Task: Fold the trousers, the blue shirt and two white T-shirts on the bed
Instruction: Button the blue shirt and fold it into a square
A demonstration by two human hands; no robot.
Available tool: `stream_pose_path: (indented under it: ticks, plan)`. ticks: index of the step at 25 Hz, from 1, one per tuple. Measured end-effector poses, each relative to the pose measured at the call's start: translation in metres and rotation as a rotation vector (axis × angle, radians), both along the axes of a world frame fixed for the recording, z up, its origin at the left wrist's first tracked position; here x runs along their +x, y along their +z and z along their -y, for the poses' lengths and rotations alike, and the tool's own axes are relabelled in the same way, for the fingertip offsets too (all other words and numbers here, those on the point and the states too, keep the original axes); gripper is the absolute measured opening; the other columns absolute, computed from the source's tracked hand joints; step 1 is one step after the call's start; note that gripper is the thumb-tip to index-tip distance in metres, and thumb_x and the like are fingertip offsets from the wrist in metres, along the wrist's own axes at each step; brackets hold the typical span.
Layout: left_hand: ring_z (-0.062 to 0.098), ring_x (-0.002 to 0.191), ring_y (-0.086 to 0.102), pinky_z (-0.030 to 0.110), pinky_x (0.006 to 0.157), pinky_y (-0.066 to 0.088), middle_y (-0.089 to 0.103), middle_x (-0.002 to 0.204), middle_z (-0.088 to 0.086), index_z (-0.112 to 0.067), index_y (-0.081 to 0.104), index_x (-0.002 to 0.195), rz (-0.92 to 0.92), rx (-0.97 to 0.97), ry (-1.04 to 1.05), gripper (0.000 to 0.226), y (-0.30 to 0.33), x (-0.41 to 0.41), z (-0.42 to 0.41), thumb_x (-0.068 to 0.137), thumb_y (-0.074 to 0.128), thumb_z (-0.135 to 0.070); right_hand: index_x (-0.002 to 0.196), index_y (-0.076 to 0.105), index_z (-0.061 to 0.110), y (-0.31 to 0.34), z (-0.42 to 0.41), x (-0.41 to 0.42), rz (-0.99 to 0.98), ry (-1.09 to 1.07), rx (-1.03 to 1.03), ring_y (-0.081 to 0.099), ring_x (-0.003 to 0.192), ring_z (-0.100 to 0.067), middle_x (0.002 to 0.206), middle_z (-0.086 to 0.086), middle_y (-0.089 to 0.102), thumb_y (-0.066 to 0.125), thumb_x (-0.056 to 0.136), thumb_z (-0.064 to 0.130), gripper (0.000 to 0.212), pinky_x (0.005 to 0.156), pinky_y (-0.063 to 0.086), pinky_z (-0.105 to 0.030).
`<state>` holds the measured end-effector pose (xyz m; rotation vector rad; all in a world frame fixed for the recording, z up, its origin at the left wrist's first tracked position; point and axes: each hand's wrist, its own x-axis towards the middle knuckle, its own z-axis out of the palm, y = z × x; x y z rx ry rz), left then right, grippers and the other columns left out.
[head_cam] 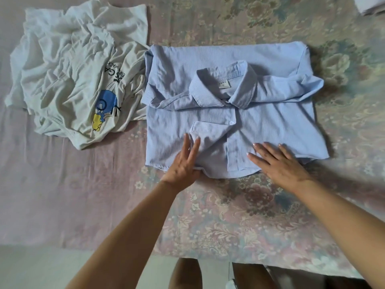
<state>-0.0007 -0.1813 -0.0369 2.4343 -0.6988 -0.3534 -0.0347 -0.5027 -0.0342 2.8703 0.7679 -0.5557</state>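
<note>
Blue shirt (pixel 233 113) folded to a rough rectangle at centre of the bed (pixel 239 215), collar facing up, sleeves tucked across the chest, hem toward the near edge; thin woven cloth, judged light, limp and low in friction, so likely to slide on the bedspread and to spring open at any unpressed fold. Left hand (pixel 184 163) laid flat on the near-left corner, fingers straight and slightly spread, pressing down a raised wrinkle by the pocket; right hand (pixel 279 161) laid flat on the near-right part, fingers extended and spread, gripping nothing. Best hold judged at the two near hem corners or along the folded side edges, pinched through all layers; lifting by the collar or a single layer likely to undo the fold. White T-shirts (pixel 70 76) heaped unfolded at far left, printed side partly showing, right edge touching the left edge of the shirt; soft knit, prone to stretch and cling; separate count not readable from the heap. Trousers not identifiable in view; a pale folded item (pixel 370 6) at the far right corner, cut off by the frame. Open bedspread available near, between shirt and bed edge, and to the right; floor just beyond the near edge, so no sliding of cloth toward it.
</note>
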Motion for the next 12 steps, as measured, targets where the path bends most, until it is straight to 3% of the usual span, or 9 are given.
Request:
stream_pose_path:
  ticks: [3, 5, 6, 7, 9, 10, 12]
  plan:
    - [0.038, 0.125, 0.047, 0.045, 0.102, 0.044, 0.032, 0.148, 0.021, -0.015, 0.026, 0.144, 0.108, 0.071, -0.214, 0.050, 0.001, 0.005, 0.000, 0.097, 0.039, -0.027, 0.143, -0.012, 0.037, 0.007, -0.001, 0.000, -0.091, -0.048, 0.004, -0.004, 0.143, -0.027, 0.156, 0.000, -0.004, 0.050, 0.094, 0.018, 0.081, 0.112, 0.001, -0.053]
    - [0.032, 0.097, 0.064, 0.042, 0.073, 0.058, 0.051, 0.136, 0.017, -0.005, 0.035, 0.137, 0.311, 0.076, -0.530, 0.041, -0.001, -0.003, -0.008, 0.097, 0.038, -0.011, 0.144, -0.011, 0.036, 0.009, 0.002, 0.004, -0.157, -0.012, -0.037, -0.013, 0.142, -0.027, 0.154, -0.001, -0.015, 0.039, 0.099, 0.021, 0.069, 0.111, -0.002, -0.056]
    - [0.029, 0.086, 0.066, 0.038, 0.062, 0.058, 0.056, 0.131, 0.017, -0.003, 0.041, 0.132, 0.365, 0.059, -0.644, 0.036, -0.002, -0.005, -0.016, 0.097, 0.039, -0.007, 0.148, -0.002, 0.033, 0.011, 0.002, 0.005, -0.130, 0.062, -0.027, -0.006, 0.144, -0.027, 0.156, -0.002, -0.009, 0.040, 0.097, 0.022, 0.066, 0.112, 0.004, -0.057]
    - [0.028, 0.085, 0.067, 0.036, 0.061, 0.058, 0.056, 0.132, 0.017, -0.005, 0.045, 0.130, 0.399, 0.068, -0.703, 0.035, -0.002, -0.007, -0.023, 0.095, 0.040, -0.004, 0.150, 0.013, 0.028, 0.014, 0.004, 0.003, -0.067, 0.146, -0.022, 0.009, 0.145, -0.027, 0.156, -0.003, 0.007, 0.039, 0.096, 0.026, 0.060, 0.112, 0.014, -0.056]
    - [0.030, 0.103, 0.064, 0.038, 0.075, 0.056, 0.048, 0.138, 0.019, -0.009, 0.045, 0.132, 0.477, 0.109, -0.685, 0.046, -0.003, -0.007, -0.036, 0.086, 0.048, -0.001, 0.144, 0.032, 0.018, 0.015, 0.024, -0.003, 0.043, 0.182, -0.028, 0.029, 0.136, -0.025, 0.151, -0.004, 0.030, 0.031, 0.095, 0.033, 0.051, 0.106, 0.023, -0.048]
    - [0.031, 0.112, 0.059, 0.042, 0.085, 0.053, 0.047, 0.139, 0.020, -0.007, 0.042, 0.134, 0.504, 0.148, -0.589, 0.053, -0.003, -0.007, -0.045, 0.082, 0.050, -0.002, 0.142, 0.035, 0.013, 0.016, 0.038, -0.008, 0.106, 0.126, -0.042, 0.034, 0.131, -0.027, 0.148, -0.009, 0.035, 0.036, 0.094, 0.032, 0.051, 0.104, 0.025, -0.047]
    - [0.035, 0.123, 0.051, 0.052, 0.099, 0.041, 0.047, 0.139, 0.020, -0.004, 0.036, 0.137, 0.563, 0.248, -0.377, 0.055, -0.005, -0.006, -0.063, 0.083, 0.045, -0.005, 0.132, 0.045, 0.003, 0.026, 0.066, -0.013, 0.147, -0.099, -0.111, 0.046, 0.116, -0.035, 0.132, -0.019, 0.048, 0.064, 0.076, 0.012, 0.060, 0.092, 0.036, -0.052]
